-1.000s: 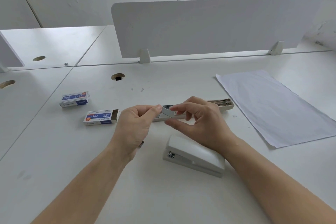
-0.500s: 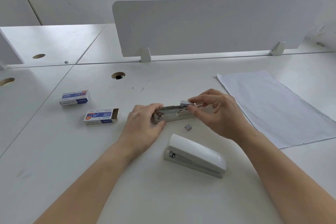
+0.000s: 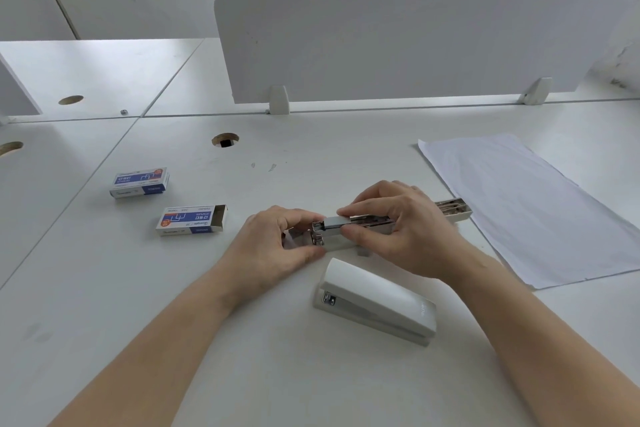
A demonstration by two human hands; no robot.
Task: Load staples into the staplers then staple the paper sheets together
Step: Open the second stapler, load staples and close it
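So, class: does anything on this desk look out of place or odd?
Yes: a small grey loose piece, possibly a broken-off bit of staple strip, lies on the desk beside the open stapler. Nothing else stands out.

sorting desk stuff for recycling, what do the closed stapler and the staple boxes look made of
Closed stapler: likely plastic, a smooth matte off-white shell with a small shiny metal piece at its nose. Staple boxes: thin printed cardboard; the nearer one shows a folded open end.

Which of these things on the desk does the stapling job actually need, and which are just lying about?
Needed: open stapler in both hands, closed stapler, two staple boxes, paper sheets.
Lying about: desk divider, cable hole.
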